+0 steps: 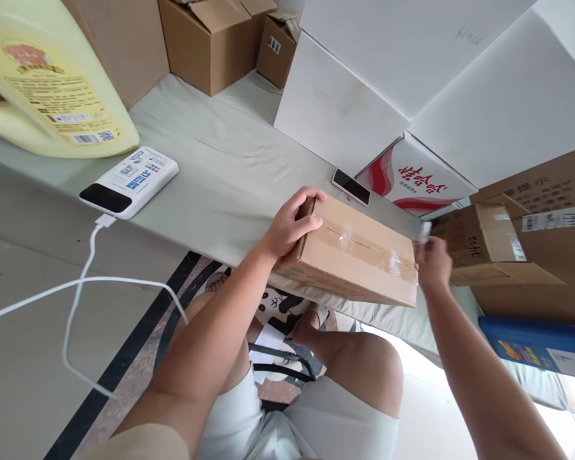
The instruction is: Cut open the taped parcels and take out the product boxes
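A closed cardboard box point(359, 249) lies tilted at the edge of the cloth-covered surface, with pieces of clear tape along its top seam. My left hand point(297, 223) grips its left end, thumb on top and fingers round the far corner. At the box's right end is my right hand point(432, 259), blurred, its fingers closed around a small whitish thing point(426, 230) that I cannot make out. Whether the right hand touches the box is unclear.
Behind the box lies a phone point(351, 186) before stacked white boxes point(340, 105). An open carton point(483, 243) and a blue package point(536, 345) are at right. A yellow jug point(57, 83) and a white power bank point(131, 181) with a cable point(79, 287) are at left.
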The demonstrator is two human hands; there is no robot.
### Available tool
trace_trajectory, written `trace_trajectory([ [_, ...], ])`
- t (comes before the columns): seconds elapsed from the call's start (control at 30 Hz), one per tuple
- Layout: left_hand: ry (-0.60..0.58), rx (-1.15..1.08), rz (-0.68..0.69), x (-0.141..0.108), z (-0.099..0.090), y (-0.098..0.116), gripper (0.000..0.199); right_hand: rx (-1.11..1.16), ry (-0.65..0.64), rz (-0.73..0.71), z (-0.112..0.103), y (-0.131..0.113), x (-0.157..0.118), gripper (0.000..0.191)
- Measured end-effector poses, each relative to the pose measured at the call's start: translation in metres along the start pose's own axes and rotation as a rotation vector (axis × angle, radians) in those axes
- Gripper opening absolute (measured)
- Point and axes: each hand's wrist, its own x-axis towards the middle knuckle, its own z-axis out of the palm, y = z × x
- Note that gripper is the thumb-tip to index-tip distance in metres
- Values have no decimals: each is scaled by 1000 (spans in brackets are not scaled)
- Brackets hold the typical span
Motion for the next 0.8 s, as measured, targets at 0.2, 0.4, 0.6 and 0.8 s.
trace_trajectory([
  [0.2,52,16,-17,-3,6,-1,36,517,465,10,-40,-57,-23,10],
  [0.4,81,24,-17,-4,22,-10,40,903,280,-69,-31,-129,-73,12],
  [0.6,59,4,-22,-9,32,-20,47,1026,1,-98,-10,-127,-86,9],
  [0.8,57,85,-79,-13,33,-17,57,849,-261,-125,-5,-122,-96,15],
])
